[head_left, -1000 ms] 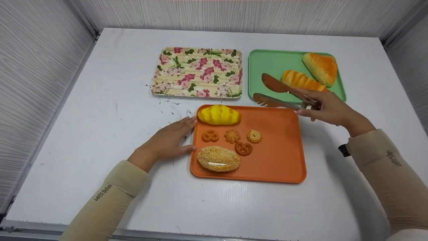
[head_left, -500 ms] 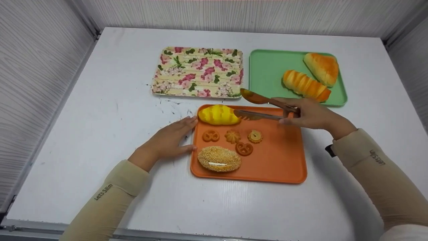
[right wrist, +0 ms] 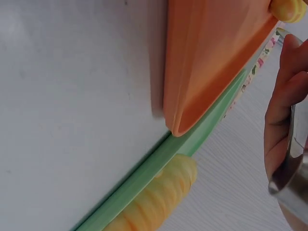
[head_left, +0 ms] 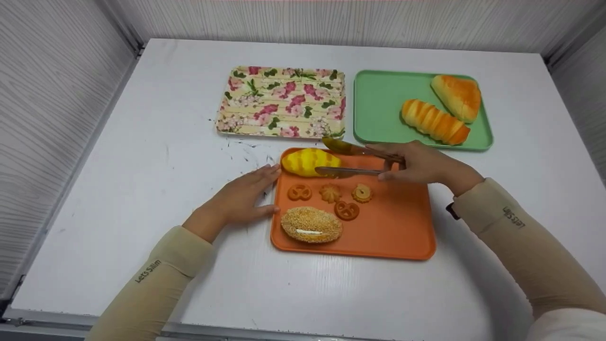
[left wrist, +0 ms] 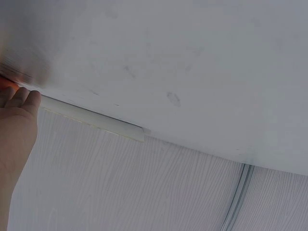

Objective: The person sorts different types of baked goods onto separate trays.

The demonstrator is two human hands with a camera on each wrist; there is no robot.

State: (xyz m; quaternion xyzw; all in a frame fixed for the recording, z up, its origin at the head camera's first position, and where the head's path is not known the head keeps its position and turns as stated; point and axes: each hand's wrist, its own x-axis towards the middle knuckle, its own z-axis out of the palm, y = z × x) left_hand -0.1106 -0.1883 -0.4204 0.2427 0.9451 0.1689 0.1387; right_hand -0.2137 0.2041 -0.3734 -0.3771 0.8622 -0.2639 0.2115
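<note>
My right hand (head_left: 419,163) grips a pair of tongs (head_left: 352,171) above the orange tray (head_left: 388,227). The tongs' two tips are spread, one behind the yellow bread roll (head_left: 303,162) and one overlapping its right front part. That roll sits in the tray's far left corner. In the right wrist view the fingers (right wrist: 279,110) curl about the metal handle (right wrist: 293,180). My left hand (head_left: 241,196) lies flat with straight fingers, fingertips at the tray's left rim. Below the roll lie several small cookies (head_left: 330,193) and a seed-covered bun (head_left: 311,225).
A green tray (head_left: 378,106) at the back right bears a striped bread roll (head_left: 434,121) and a triangular bread (head_left: 458,97). Left of it lies a flowered tray (head_left: 284,102). Pale panels (head_left: 331,21) wall in the white table (head_left: 142,142) at the back and sides.
My right hand has carried the tongs from over the green tray leftward and nearer, onto the yellow roll's right end. The left hand has stayed at the orange tray's rim.
</note>
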